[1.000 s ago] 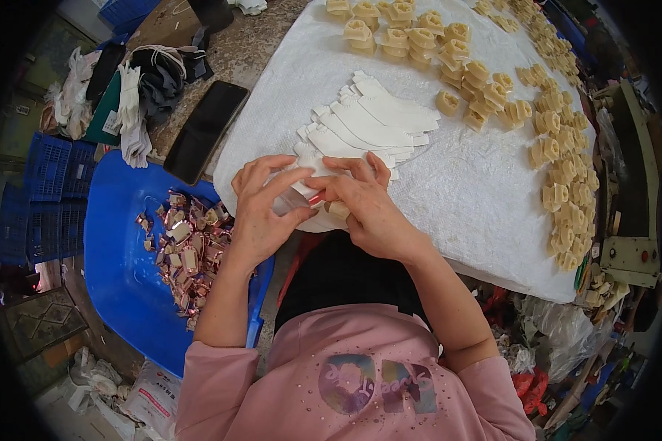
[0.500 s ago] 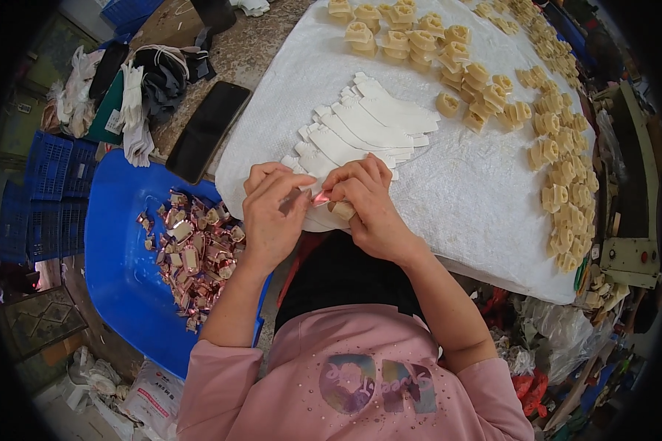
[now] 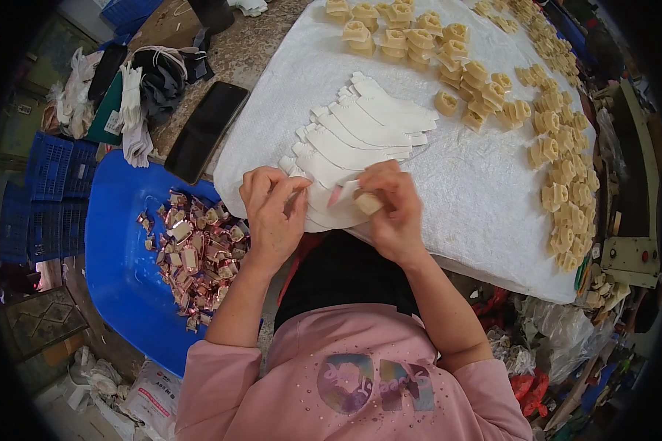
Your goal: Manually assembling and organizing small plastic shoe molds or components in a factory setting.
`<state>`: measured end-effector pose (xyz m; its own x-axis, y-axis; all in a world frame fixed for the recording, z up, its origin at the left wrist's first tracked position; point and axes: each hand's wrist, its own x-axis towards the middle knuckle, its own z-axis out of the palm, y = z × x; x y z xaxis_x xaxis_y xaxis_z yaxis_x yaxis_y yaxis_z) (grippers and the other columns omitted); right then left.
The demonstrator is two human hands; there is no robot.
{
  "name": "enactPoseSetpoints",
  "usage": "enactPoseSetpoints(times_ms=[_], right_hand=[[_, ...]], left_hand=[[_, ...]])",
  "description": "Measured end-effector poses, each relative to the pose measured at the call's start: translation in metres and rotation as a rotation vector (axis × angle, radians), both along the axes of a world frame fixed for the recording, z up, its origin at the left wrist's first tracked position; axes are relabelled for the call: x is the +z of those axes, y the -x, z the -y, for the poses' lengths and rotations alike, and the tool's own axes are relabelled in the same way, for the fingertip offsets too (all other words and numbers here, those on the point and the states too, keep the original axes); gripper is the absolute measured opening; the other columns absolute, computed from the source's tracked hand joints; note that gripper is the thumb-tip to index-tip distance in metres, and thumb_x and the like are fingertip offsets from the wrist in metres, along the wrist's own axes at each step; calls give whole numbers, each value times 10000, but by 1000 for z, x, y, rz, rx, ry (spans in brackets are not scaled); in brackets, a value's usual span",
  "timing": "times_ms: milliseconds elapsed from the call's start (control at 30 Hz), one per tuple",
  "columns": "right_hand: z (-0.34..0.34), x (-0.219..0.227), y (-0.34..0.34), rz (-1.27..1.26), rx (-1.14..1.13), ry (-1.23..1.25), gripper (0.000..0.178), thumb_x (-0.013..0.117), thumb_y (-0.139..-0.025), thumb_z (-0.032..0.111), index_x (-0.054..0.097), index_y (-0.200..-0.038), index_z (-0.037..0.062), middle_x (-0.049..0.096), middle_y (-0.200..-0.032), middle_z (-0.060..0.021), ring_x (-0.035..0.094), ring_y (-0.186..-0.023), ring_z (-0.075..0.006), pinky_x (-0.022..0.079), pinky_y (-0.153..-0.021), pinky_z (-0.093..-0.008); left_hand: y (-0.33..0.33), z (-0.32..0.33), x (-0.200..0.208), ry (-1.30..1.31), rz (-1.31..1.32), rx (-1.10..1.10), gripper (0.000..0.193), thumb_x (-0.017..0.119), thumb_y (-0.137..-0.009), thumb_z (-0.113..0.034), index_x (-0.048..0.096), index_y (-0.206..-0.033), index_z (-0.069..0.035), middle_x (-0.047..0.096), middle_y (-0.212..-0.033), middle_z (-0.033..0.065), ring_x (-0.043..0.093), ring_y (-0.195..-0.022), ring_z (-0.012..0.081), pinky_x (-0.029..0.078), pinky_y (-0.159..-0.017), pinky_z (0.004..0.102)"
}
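My left hand hovers over the near edge of a white-covered work surface, its fingers bent and a little apart, with nothing visible between them. Blurred by motion, my right hand pinches a small beige moulded piece. A shiny pink strip shows beside that piece, toward my left hand; whether the two are joined I cannot tell. Under and beyond both hands lie overlapping white curved sheets with notched ends.
Many beige moulded pieces are stacked at the far and right sides. At left, a blue tub holds shiny pink-and-beige parts. A black phone lies beside the cloth, near gloves and blue crates.
My right hand has moved right, away from my left, carrying the beige piece. The pink strip, earlier between both hands' fingers, is now apart from my left hand.
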<state>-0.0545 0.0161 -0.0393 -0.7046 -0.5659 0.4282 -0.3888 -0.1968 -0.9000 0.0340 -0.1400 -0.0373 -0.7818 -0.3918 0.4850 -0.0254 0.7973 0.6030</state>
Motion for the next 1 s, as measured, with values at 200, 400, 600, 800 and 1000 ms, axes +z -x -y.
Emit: enactPoseSetpoints(times_ms=[200, 400, 600, 800, 1000], right_hand=[[-57, 9, 17, 243, -405, 327, 257, 595, -847, -49, 468, -1039, 65, 557, -1028, -88, 547, -879, -132, 460, -789, -269], [-105, 53, 35, -25, -401, 208, 236, 614, -832, -24, 493, -1022, 48, 551, -1004, -100, 510, -919, -173, 422, -812, -300], [-93, 62, 24, -230, -157, -43, 340, 544, -649, -121, 579, -937, 55, 586, -887, -86, 518, -872, -289, 398, -816, -380], [-91, 72, 31, -230, 15, -169, 346, 586, -671, -82, 596, -987, 59, 602, -966, -93, 522, -928, -295, 420, -816, -357], [-122, 33, 118, 6, -655, -261, 562, 696, -790, 94, 472, -1306, 105, 502, -1205, -110, 520, -1033, -235, 455, -867, -339]], left_hand=[[-2, 4, -2, 34, -33, -15, 182, 669, -669, 23, 660, -841, -35, 527, -849, 82, 505, -874, 256, 405, -801, 348], [-2, 4, 1, -99, -55, 21, 272, 616, -712, 2, 642, -983, -16, 536, -952, 132, 519, -915, 265, 418, -839, 348], [15, -51, 60, -22, 7, -378, 308, 588, -779, -41, 609, -1083, 4, 508, -1006, 167, 530, -892, 291, 430, -782, 368], [36, -82, 45, -259, 102, -685, 211, 520, -876, -42, 605, -1046, 49, 542, -901, 131, 544, -778, 236, 435, -661, 309], [42, -98, 29, -815, 215, -687, 365, 423, -1003, -242, 635, -1055, 50, 573, -866, 67, 519, -761, 113, 415, -662, 247]])
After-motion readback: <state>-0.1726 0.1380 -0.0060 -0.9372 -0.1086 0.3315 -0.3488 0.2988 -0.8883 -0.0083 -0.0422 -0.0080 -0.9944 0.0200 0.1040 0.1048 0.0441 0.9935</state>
